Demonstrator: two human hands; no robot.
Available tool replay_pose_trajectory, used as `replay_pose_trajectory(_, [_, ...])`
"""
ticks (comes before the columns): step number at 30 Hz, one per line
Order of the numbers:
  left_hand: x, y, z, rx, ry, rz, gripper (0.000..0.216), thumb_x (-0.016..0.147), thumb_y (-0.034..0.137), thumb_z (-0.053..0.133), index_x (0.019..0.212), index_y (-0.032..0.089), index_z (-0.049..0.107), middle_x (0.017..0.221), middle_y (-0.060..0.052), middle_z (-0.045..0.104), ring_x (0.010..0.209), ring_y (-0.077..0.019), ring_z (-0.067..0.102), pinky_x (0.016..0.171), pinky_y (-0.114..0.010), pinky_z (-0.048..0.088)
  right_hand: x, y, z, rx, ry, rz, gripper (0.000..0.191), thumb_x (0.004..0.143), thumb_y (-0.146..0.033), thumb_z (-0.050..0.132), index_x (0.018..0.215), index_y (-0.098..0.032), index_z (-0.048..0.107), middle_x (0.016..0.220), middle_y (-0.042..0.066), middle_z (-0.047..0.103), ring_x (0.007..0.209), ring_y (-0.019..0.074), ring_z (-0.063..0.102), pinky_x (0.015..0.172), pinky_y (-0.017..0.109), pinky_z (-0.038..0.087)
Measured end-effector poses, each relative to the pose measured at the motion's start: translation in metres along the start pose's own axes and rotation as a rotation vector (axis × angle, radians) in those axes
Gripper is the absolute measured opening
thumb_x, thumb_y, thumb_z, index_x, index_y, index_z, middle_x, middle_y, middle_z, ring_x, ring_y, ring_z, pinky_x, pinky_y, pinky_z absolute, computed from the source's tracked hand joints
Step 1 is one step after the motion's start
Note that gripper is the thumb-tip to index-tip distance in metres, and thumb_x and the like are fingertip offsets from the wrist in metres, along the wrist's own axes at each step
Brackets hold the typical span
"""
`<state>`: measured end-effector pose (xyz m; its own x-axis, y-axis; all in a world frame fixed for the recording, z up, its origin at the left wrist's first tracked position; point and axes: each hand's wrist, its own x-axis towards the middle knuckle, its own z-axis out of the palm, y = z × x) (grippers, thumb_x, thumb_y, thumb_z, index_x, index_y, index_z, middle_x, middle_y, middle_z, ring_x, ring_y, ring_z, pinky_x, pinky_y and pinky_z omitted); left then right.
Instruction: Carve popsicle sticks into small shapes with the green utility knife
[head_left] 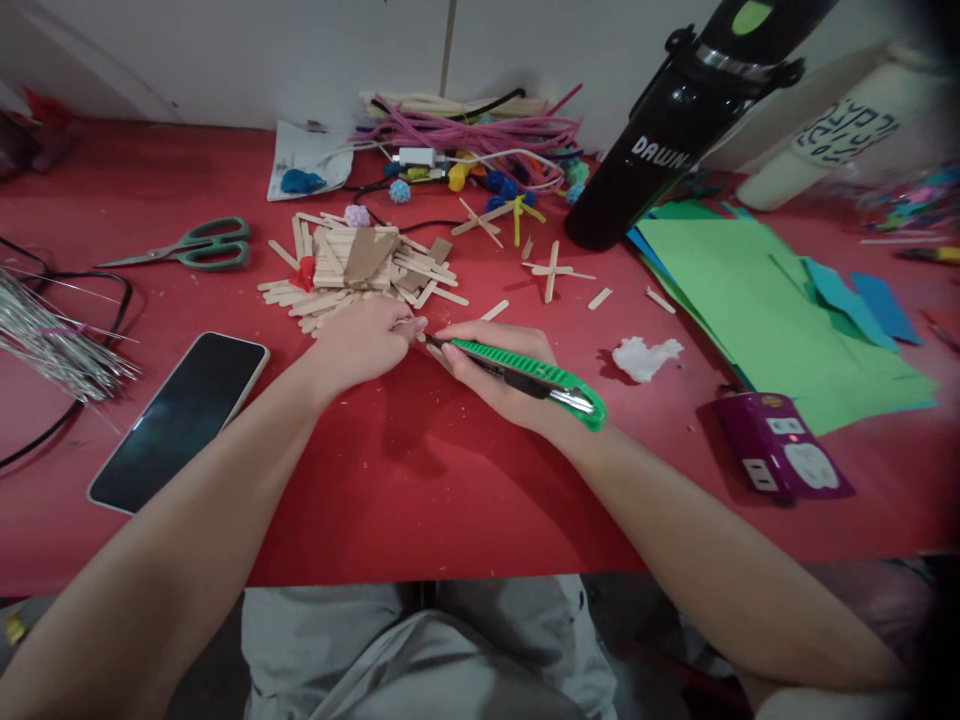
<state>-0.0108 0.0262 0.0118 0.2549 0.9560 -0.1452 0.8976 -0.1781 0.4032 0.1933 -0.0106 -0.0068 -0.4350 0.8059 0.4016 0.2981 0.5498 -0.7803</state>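
Tabletop edge (465,572), cutter (525,366) well inside

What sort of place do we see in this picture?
Most likely a handicraft workspace, though whether at home or in a workshop I cannot tell. The signs are the pile of wooden sticks, the coloured paper sheets and the green cutter in the right hand.

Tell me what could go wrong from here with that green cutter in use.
The green cutter in the right hand points toward the nearby left hand, so a slip might cut it. A sudden jerk could scatter the pile of craft sticks close by. The phone, beside the left forearm, might get nudged.
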Motion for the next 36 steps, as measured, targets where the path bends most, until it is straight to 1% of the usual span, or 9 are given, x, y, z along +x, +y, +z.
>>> replay_pose_trajectory(4, [0.0,0.001,0.0,0.022,-0.003,-0.018,0.034,0.094,0.038,0.044,0.07,0.02,0.059,0.084,-0.008,0.068,0.077,-0.022,0.059,0.063,-0.033,0.034,-0.001,0.003,0.002,-0.01,0.008,-0.025,0.018,0.098,-0.034,0.059,0.106,-0.023,0.071,0.097,0.002,0.077,0.085,0.0154,0.073,0.081,0.028,0.057])
replay_pose_trajectory(9, [0.0,0.004,-0.002,0.029,-0.017,-0.03,0.034,0.093,0.037,0.044,0.071,0.02,0.063,0.085,-0.009,0.068,0.078,-0.0237,0.06,0.066,-0.034,0.037,-0.001,0.006,0.005,-0.048,0.023,-0.006,0.018,0.098,-0.034,0.06,0.105,-0.023,0.072,0.098,0.003,0.077,0.085,0.0154,0.073,0.081,0.026,0.057])
replay_pose_trajectory(16, [0.001,0.002,-0.002,0.03,-0.019,-0.019,0.035,0.094,0.039,0.043,0.071,0.02,0.06,0.086,-0.009,0.068,0.078,-0.0222,0.059,0.064,-0.033,0.036,0.0,0.006,0.007,-0.003,0.069,-0.054,0.013,0.097,-0.028,0.062,0.1,-0.02,0.071,0.093,0.003,0.078,0.078,0.0137,0.072,0.075,0.025,0.057])
replay_pose_trajectory(20, [0.0,0.001,-0.001,0.006,-0.016,-0.025,0.035,0.093,0.039,0.043,0.071,0.02,0.062,0.082,-0.008,0.067,0.075,-0.022,0.058,0.065,-0.034,0.036,-0.001,0.007,0.009,-0.033,0.117,-0.065,0.012,0.096,-0.027,0.063,0.1,-0.02,0.071,0.091,0.003,0.078,0.077,0.0139,0.072,0.073,0.025,0.057])
replay_pose_trajectory(24, [-0.001,0.003,-0.003,-0.018,-0.017,-0.036,0.033,0.092,0.037,0.045,0.068,0.02,0.06,0.078,-0.008,0.064,0.071,-0.0217,0.056,0.064,-0.035,0.035,-0.002,0.007,0.011,-0.021,0.129,-0.079,0.012,0.097,-0.029,0.063,0.1,-0.02,0.071,0.089,0.002,0.077,0.073,0.0131,0.072,0.07,0.024,0.057])
replay_pose_trajectory(29, [-0.002,0.004,-0.005,-0.055,-0.029,-0.029,0.034,0.093,0.038,0.044,0.07,0.019,0.061,0.079,-0.008,0.065,0.073,-0.0212,0.057,0.066,-0.034,0.036,-0.002,0.004,0.009,-0.031,0.115,-0.044,0.013,0.098,-0.029,0.063,0.099,-0.019,0.071,0.092,0.003,0.078,0.079,0.0134,0.073,0.072,0.023,0.057])
replay_pose_trajectory(36, [-0.002,0.003,-0.004,-0.064,-0.025,-0.035,0.033,0.093,0.038,0.044,0.069,0.02,0.057,0.078,-0.007,0.062,0.072,-0.0206,0.055,0.065,-0.035,0.034,-0.003,0.003,0.009,-0.031,0.125,0.003,0.017,0.098,-0.035,0.062,0.1,-0.021,0.072,0.096,0.003,0.079,0.083,0.0154,0.075,0.075,0.026,0.059])
